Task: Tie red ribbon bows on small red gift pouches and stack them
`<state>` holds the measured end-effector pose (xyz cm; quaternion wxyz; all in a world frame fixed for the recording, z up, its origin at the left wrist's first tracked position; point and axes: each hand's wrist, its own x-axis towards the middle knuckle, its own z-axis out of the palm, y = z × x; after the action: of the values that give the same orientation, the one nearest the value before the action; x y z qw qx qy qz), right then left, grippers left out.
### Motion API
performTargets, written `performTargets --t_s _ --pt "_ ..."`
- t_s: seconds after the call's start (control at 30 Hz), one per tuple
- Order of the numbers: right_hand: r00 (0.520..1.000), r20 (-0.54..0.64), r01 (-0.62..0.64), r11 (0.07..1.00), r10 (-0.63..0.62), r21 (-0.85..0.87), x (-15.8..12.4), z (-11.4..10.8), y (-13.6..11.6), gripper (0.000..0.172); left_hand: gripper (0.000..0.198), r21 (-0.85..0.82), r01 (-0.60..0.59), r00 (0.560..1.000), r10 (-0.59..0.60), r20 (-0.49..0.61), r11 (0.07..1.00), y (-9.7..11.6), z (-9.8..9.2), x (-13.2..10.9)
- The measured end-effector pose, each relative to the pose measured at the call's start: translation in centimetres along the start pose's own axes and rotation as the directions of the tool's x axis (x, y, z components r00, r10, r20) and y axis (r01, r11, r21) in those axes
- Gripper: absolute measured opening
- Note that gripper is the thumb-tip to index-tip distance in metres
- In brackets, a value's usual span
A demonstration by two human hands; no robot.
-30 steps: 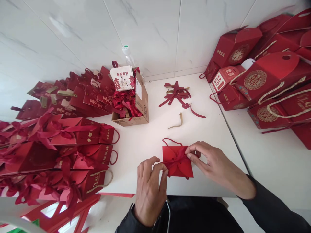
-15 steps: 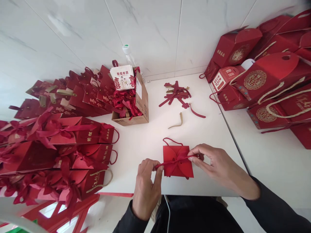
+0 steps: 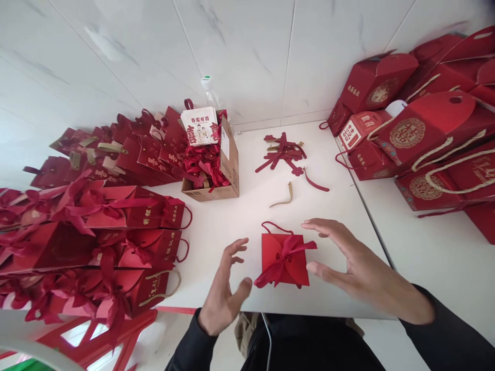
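Observation:
A small red gift box (image 3: 297, 274) with a twisted cord handle stands on the white table in front of me. Across its top lies a knotted red ribbon (image 3: 285, 253), its two ends sticking out to the left and right. To the left of the box my left hand (image 3: 228, 291) is open, fingers apart and clear of the ribbon. On the other side my right hand (image 3: 348, 257) is open too, thumb and fingers spread beside the box's right edge. Neither hand holds anything.
Behind the box lie a beige strap (image 3: 286, 197) and a pile of dark red straps (image 3: 284, 152). A cardboard box (image 3: 232, 172) holds ribbons and printed cards. Ribboned gift boxes (image 3: 116, 206) crowd the left; larger red boxes (image 3: 419, 126) with rope handles stand right.
Both hands have let go of the ribbon ends and moved apart from the box. The ribbon, pulled taut before, now lies loose over the box top.

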<state>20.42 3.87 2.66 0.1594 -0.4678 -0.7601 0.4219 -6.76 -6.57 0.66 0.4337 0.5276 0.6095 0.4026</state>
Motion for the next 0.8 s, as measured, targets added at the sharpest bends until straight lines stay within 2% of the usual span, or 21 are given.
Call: performTargets --t_s 0.1,0.17,0.27,0.3,0.33,0.37,0.43,0.53,0.63,0.7,0.8 --pt "0.993 0.03 0.117 0.992 -0.116 -0.041 -0.1 0.4 -0.1 0.062 0.087 0.109 -0.082 0.987 0.065 0.149 0.991 -1.3 0.4 0.5" --pt "0.986 0.041 0.164 0.985 -0.161 -0.062 0.2 1.1 0.0 0.061 0.104 0.159 -0.144 0.972 0.11 0.206 0.977 -1.9 1.2 1.0" --pt "0.969 -0.014 0.246 0.966 -0.248 -0.075 1.0 2.4 0.5 0.042 0.116 0.109 -0.276 0.943 0.247 0.223 0.955 -2.7 2.4 2.0" --pt "0.963 -0.034 0.266 0.961 -0.269 -0.072 1.4 2.8 0.8 0.029 0.12 0.085 -0.311 0.932 0.286 0.223 0.947 -3.1 2.7 2.3" --pt "0.957 -0.072 0.277 0.958 -0.282 -0.068 1.8 3.1 1.2 0.021 0.126 0.09 -0.33 0.926 0.304 0.223 0.94 -3.4 2.8 2.6" --pt "0.954 -0.092 0.281 0.957 -0.286 -0.067 2.2 3.4 1.6 0.02 0.132 0.095 -0.341 0.922 0.313 0.227 0.935 -3.7 3.0 2.9" --pt "0.945 -0.132 0.292 0.954 -0.298 -0.069 2.8 3.8 2.6 0.021 0.137 0.082 -0.308 0.932 0.283 0.228 0.948 -4.3 3.1 3.2" --pt "0.946 -0.151 0.283 0.958 -0.287 -0.048 3.1 4.3 3.9 0.024 0.131 0.03 -0.256 0.95 0.245 0.195 0.966 -4.6 3.3 3.1" --pt "0.967 -0.128 0.217 0.976 -0.219 -0.029 3.0 4.6 4.6 0.026 0.126 0.019 -0.283 0.95 0.277 0.145 0.959 -4.4 3.4 3.2" --pt "0.978 -0.115 0.171 0.985 -0.172 -0.016 3.0 4.6 4.2 0.028 0.123 0.045 -0.305 0.945 0.297 0.134 0.951 -4.2 3.2 3.3" --pt "0.982 -0.111 0.152 0.988 -0.152 -0.015 2.7 4.0 2.3 0.028 0.117 0.124 -0.299 0.95 0.283 0.135 0.946 -3.9 2.5 3.2"
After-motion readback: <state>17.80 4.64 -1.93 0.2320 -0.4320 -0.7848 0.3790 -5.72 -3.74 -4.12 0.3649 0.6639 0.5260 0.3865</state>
